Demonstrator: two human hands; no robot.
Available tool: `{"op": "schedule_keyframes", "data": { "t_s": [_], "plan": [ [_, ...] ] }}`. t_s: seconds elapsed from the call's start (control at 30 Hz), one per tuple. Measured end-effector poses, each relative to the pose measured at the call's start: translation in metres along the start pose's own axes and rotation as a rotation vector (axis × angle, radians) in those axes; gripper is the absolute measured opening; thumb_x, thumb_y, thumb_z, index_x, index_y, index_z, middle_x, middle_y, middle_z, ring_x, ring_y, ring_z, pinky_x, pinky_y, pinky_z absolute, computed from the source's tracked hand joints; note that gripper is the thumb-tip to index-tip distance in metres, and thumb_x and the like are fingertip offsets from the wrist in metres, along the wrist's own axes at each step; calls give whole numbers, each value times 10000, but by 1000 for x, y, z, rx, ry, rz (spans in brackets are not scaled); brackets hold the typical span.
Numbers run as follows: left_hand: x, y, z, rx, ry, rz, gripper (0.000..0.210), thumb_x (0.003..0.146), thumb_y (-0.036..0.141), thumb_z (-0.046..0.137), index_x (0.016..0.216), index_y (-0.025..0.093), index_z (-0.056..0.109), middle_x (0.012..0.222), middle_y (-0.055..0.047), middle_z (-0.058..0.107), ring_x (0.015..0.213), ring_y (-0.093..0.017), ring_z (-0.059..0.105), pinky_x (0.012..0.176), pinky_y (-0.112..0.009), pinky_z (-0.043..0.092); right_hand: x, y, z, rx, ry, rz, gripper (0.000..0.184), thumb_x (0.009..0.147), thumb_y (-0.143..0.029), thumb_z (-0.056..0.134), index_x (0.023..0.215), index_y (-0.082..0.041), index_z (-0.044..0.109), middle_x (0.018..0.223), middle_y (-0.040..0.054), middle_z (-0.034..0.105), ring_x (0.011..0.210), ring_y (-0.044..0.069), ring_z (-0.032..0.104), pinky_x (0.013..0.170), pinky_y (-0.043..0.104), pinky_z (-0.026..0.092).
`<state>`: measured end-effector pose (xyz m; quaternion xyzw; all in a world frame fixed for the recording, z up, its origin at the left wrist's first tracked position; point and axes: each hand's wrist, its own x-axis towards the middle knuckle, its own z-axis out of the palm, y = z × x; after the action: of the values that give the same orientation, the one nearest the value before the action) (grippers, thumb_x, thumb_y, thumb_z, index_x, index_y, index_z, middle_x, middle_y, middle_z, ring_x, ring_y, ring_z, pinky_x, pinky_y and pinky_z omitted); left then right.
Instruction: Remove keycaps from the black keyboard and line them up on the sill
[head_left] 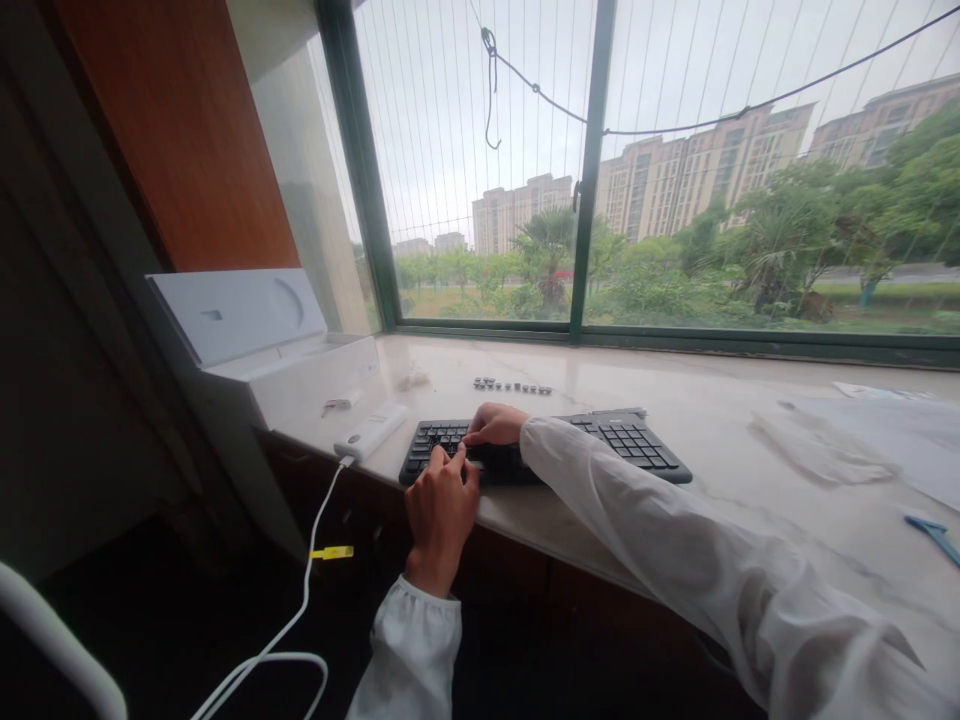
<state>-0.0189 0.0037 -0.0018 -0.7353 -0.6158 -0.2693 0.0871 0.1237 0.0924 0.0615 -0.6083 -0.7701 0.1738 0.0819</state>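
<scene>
A black keyboard (637, 445) lies along the front edge of the pale marble counter. Above its left half, the fingertips of both hands meet over the keys. My left hand (442, 500) comes from the front, its fingers bent and bunched on the keyboard. From the right, my right hand (496, 425) reaches across with thumb and fingers closed in a pinch. Whatever lies between the fingertips is too small or hidden to make out. Behind the keyboard, several loose dark keycaps (514, 387) stand in short rows. My right sleeve covers part of the keyboard's middle.
Left of the keyboard lies a white power bank (369, 434) with a white cable (309, 575) hanging off the edge. An opened white box (247, 315) stands at the back left. Clear plastic wrapping (821, 448), paper sheets and a blue tool (934, 535) lie right. A window closes the back.
</scene>
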Motion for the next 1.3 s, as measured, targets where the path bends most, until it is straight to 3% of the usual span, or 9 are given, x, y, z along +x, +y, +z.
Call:
{"op": "schedule_keyframes", "data": {
  "t_s": [0.2,0.37,0.63,0.8,0.93,1.1,1.2,1.3],
  "plan": [
    [-1,0,2,-13,5,-19,350,956,344,406,1247,333,601,997,-30,580,721,-152,616,552,-256,346,-5,1,0,-32,19,-24,312,792,-472,667,976,-245,778,883,20,741,868,164,621,767,240,405],
    [-1,0,6,-16,41,-42,331,949,328,423,1215,333,621,975,-17,585,711,-148,604,542,-260,327,-7,-2,4,-166,173,-133,236,777,-457,693,869,-260,787,821,26,750,848,176,633,912,318,342],
    [-3,0,4,-47,23,-52,344,963,326,394,1212,299,630,992,-37,592,738,-141,598,562,-249,341,-12,-3,0,-216,222,-333,136,771,-309,708,823,-221,798,763,37,745,757,150,642,733,238,380],
    [-4,0,4,-69,34,-67,348,970,311,379,1200,290,638,985,-39,598,771,-151,602,602,-244,373,-14,1,-6,-205,192,-434,127,766,-299,711,806,-212,795,747,19,740,727,139,647,746,233,394],
    [-5,-2,6,-88,51,-59,349,970,307,383,1214,275,631,981,-45,604,788,-157,609,616,-243,383,-14,-1,-5,-275,174,-409,250,722,-434,755,863,-229,788,809,22,738,756,157,641,741,248,390],
    [-7,-5,3,-94,69,-66,362,969,319,388,1264,274,592,1002,-39,616,724,-148,615,575,-256,368,-16,-7,-3,-360,138,-363,232,782,-390,705,932,-226,771,910,53,724,835,182,634,727,252,397],
    [-9,-11,-3,-86,101,-110,386,962,338,399,1319,305,542,1034,-34,611,700,-150,617,552,-264,360,-14,-3,-10,-318,140,-306,247,835,-377,656,994,-215,752,1021,81,707,891,197,636,769,263,415],
    [-8,-22,-12,-66,139,-187,415,954,362,404,1357,328,498,1082,-37,597,669,-153,613,538,-271,366,-12,12,-26,-191,207,-154,213,865,-331,629,979,-192,743,1075,91,698,888,185,641,762,246,442]
  ]
}}
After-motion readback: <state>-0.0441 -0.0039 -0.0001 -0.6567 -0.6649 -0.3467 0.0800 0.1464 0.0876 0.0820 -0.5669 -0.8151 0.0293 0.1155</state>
